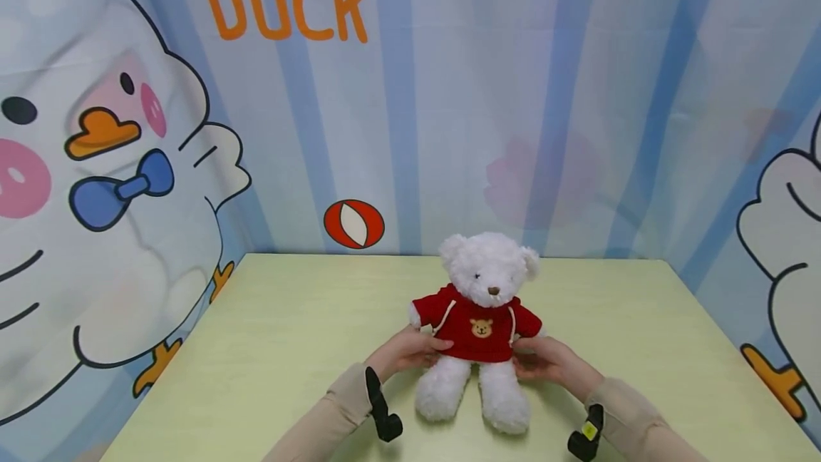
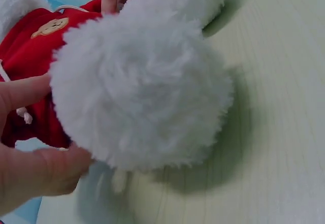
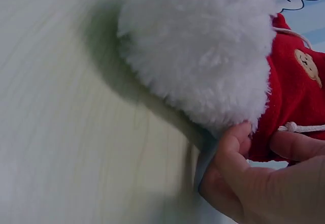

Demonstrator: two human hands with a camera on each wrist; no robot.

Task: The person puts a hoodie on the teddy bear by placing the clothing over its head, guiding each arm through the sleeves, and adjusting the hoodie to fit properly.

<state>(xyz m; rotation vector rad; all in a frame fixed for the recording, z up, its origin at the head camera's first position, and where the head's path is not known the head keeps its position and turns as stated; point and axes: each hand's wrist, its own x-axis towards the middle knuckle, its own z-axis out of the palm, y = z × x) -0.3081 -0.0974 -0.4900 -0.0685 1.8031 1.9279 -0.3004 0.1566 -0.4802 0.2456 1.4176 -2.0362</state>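
Note:
A white teddy bear (image 1: 490,266) in a red hoodie (image 1: 462,330) sits upright on the pale table, facing the head camera. My left hand (image 1: 410,349) grips the hoodie's lower side, its thumb lying over the red cloth. On the opposite side my right hand (image 1: 554,361) holds the bear near the hem, below its arm. One fluffy leg (image 2: 142,92) fills the middle of the left wrist view and hides part of the body. In the right wrist view, fingers (image 3: 236,142) touch the other leg (image 3: 198,46) beside the hem.
The pale yellow table (image 1: 308,305) ends at a striped blue curtain (image 1: 449,91) behind the bear. A printed duck (image 1: 147,255) covers the left side of the backdrop. A black wrist strap (image 1: 383,412) hangs at the left sleeve, another strap (image 1: 585,437) at the right.

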